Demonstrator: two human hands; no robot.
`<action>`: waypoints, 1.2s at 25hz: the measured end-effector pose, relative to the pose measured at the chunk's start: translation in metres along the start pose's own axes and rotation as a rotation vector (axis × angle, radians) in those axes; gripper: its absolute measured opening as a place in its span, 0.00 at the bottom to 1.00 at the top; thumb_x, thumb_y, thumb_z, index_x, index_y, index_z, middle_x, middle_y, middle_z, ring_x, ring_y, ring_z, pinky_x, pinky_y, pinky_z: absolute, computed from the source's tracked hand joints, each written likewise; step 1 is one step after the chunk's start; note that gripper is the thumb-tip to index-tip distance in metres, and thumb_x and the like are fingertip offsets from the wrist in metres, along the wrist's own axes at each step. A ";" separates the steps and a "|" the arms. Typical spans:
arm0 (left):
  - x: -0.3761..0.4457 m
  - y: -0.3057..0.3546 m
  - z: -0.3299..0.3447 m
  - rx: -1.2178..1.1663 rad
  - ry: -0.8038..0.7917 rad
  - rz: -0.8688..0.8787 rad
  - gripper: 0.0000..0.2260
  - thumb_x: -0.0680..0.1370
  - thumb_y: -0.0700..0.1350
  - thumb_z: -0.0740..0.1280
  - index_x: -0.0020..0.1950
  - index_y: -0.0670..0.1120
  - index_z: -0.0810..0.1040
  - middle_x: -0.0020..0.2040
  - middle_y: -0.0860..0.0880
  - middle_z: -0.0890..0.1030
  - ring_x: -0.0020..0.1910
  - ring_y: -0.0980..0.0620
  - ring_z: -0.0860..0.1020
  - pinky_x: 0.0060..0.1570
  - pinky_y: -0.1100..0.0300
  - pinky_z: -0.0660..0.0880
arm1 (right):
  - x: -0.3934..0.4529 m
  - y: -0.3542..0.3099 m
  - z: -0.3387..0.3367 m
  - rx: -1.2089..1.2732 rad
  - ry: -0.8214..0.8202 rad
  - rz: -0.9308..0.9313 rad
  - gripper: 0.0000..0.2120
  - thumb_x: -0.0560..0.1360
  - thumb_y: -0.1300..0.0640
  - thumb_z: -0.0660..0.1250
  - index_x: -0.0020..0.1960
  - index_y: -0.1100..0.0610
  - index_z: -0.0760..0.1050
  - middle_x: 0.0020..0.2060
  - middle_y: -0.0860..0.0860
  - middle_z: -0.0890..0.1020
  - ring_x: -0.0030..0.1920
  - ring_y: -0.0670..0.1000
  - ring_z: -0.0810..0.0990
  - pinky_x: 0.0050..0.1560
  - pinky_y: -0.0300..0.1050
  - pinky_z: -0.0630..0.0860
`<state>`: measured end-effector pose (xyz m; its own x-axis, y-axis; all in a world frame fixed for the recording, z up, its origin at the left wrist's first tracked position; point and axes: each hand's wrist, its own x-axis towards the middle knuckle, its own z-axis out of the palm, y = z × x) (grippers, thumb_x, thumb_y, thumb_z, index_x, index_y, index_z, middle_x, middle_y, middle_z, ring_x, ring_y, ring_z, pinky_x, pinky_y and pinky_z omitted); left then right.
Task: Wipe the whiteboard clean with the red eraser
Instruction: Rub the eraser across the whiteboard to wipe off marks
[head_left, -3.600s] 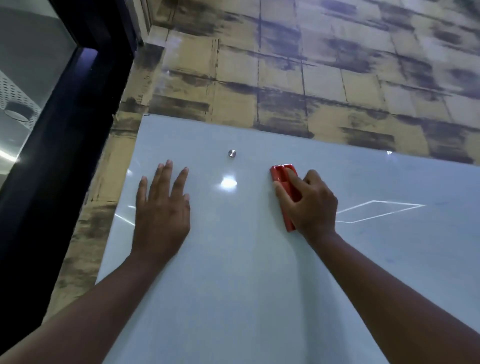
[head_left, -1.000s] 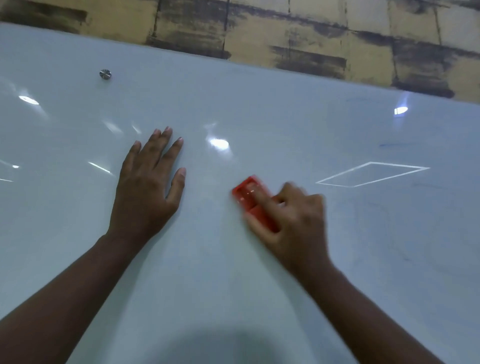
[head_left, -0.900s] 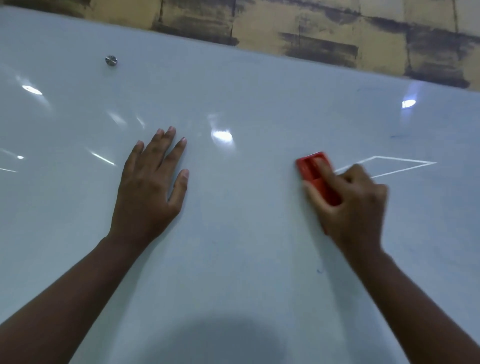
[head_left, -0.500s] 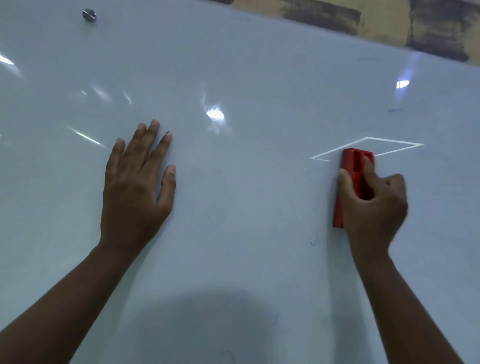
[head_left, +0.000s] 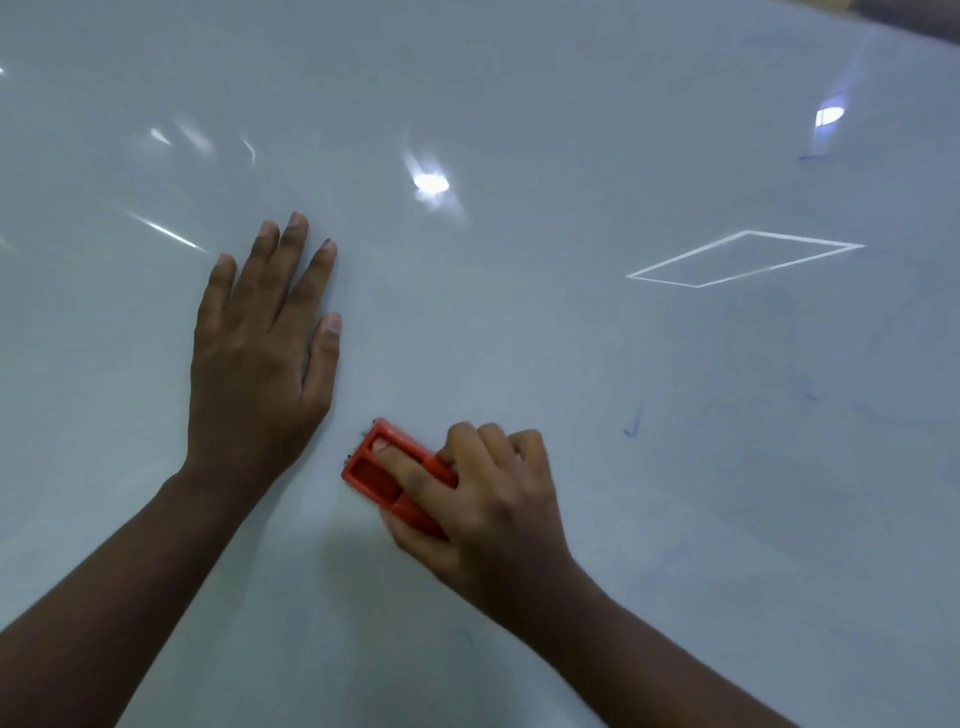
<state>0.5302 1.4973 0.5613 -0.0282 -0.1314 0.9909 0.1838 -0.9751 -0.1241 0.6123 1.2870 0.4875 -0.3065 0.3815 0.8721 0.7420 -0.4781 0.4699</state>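
Head view. One whiteboard (head_left: 519, 312), no legible writing, faint blue marks (head_left: 632, 422). One red eraser (head_left: 384, 475), unbranded, on the board just below-right of the left hand (head_left: 260, 358), fingers flat, spread. Right hand (head_left: 483, 509) grips eraser.

Sliver of brown-and-dark wall (head_left: 904, 6) at top right corner; bright ceiling-light reflections (head_left: 431, 183), cool dim lighting.
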 end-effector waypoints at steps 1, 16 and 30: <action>-0.004 0.000 -0.001 -0.003 0.006 -0.005 0.24 0.88 0.47 0.55 0.85 0.44 0.62 0.86 0.44 0.59 0.86 0.46 0.56 0.84 0.44 0.51 | 0.001 0.010 -0.004 -0.004 0.009 0.027 0.19 0.79 0.43 0.70 0.67 0.48 0.82 0.42 0.54 0.77 0.41 0.57 0.74 0.42 0.51 0.66; -0.046 0.013 -0.005 0.094 -0.067 -0.030 0.25 0.89 0.45 0.54 0.86 0.42 0.57 0.86 0.40 0.54 0.86 0.41 0.52 0.84 0.41 0.46 | -0.043 0.090 -0.040 -0.039 0.264 0.767 0.23 0.78 0.44 0.72 0.69 0.54 0.81 0.41 0.55 0.71 0.40 0.58 0.72 0.43 0.60 0.75; -0.101 0.026 -0.010 0.073 -0.101 -0.038 0.25 0.88 0.45 0.56 0.85 0.39 0.59 0.85 0.37 0.58 0.85 0.37 0.55 0.84 0.39 0.49 | -0.096 -0.063 -0.005 0.052 -0.129 0.261 0.18 0.80 0.41 0.69 0.68 0.44 0.81 0.41 0.55 0.76 0.39 0.58 0.74 0.42 0.52 0.67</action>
<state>0.5283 1.4838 0.4576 0.0616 -0.0729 0.9954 0.2553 -0.9630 -0.0863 0.5923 1.2769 0.3745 -0.0251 0.3503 0.9363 0.8166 -0.5331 0.2214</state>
